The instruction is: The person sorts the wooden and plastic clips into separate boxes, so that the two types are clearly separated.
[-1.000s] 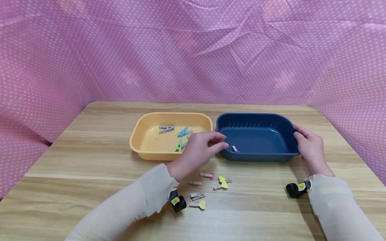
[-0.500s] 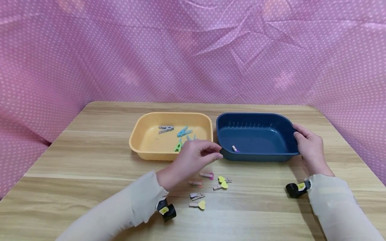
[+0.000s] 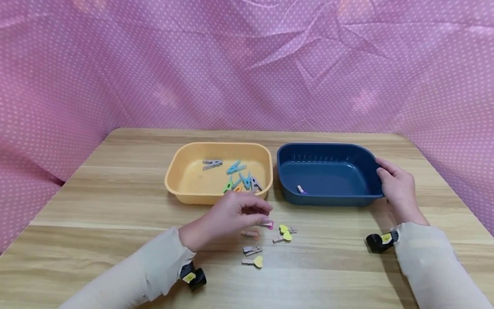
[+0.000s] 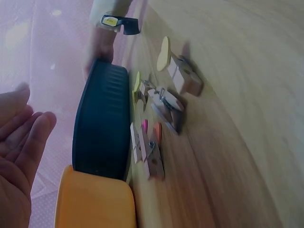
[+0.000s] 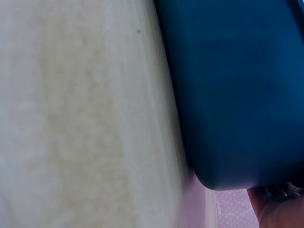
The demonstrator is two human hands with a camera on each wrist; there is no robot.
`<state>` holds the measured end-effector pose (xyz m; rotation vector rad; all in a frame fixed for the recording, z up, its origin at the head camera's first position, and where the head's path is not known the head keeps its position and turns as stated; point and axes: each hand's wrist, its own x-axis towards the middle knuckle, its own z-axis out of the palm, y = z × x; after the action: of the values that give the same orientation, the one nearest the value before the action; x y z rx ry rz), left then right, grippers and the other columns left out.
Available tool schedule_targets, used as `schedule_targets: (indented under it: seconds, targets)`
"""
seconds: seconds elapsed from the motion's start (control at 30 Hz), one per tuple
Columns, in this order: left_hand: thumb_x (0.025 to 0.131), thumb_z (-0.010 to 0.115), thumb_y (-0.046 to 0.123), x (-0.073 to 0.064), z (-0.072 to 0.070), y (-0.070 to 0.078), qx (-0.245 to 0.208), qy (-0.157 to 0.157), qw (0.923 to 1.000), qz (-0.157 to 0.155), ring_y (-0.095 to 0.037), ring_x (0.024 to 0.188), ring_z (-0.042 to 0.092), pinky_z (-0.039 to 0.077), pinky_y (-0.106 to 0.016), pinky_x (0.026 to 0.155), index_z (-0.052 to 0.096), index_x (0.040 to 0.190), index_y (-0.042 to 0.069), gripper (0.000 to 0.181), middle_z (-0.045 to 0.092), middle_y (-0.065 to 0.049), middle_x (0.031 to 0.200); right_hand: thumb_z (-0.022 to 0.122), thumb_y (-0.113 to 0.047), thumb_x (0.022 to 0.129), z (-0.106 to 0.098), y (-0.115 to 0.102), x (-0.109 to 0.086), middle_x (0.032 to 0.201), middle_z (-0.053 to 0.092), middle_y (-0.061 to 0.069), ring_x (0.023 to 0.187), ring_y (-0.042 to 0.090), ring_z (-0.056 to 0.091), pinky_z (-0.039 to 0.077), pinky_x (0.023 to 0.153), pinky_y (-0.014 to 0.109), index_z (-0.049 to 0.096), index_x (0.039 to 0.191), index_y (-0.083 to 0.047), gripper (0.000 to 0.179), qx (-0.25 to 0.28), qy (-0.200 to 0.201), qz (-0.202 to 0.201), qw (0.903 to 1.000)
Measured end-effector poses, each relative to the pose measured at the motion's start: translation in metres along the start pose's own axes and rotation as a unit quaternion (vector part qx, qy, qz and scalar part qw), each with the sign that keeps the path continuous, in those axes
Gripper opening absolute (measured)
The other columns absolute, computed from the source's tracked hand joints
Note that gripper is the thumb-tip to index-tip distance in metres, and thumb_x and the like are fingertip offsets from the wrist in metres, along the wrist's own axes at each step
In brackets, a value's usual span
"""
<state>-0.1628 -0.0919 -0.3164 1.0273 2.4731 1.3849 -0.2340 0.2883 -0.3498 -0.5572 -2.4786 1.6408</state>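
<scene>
– Photographed where, exactly?

– At a wood-grain table (image 3: 324, 274), hemmed in behind and on both sides by pink dotted cloth (image 3: 247, 86). Looks like a makeshift filming booth.

– Judging by what?

– By the wrinkled cloth hung wall-fashion past the table's edges, and by wrist-worn black cameras (image 3: 373, 243), one on each arm. Cannot be told whether set up inside a home, a workshop or a studio.
</scene>
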Motion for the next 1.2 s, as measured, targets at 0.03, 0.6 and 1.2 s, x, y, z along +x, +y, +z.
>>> schedule_targets:
  seconds: [0.03,0.6,1.2]
  targets:
    - [0.084,0.067,0.011,-0.001,-0.001,-0.001,0.003,-0.006,1.0000,0.002,-0.003,0.081,0.060,0.053,-0.019,0.071,0.071,0.102,0.009,0.019,0.070,-0.003,0.096,0.036,-0.029,0.098,0.000,0.003,0.003,0.150,0.028,0.006,0.135,0.017,0.027,0.030,0.109,0.039,0.038,0.142,-0.019,0.045,0.000,0.003,0.000,1.0000]
    - [0.083,0.068,0.011,-0.016,-0.004,-0.028,0.049,-0.100,0.9928,-0.042,-0.001,0.081,0.061,0.051,-0.015,0.075,0.070,0.103,0.008,0.020,0.070,-0.002,0.095,0.037,-0.028,0.097,0.001,0.005,0.003,0.149,0.030,0.006,0.134,0.015,0.028,0.031,0.109,0.033,0.038,0.142,-0.018,0.045,0.004,0.002,0.003,1.0000]
    - [0.083,0.068,0.011,-0.016,0.001,-0.042,0.117,-0.120,0.9852,-0.033,0.000,0.082,0.059,0.051,-0.016,0.076,0.070,0.102,0.010,0.020,0.070,0.002,0.097,0.042,-0.036,0.096,-0.004,0.034,0.033,0.147,0.035,-0.005,0.132,0.008,0.032,0.033,0.106,0.029,0.045,0.136,-0.033,0.040,0.013,0.014,-0.004,0.9998]
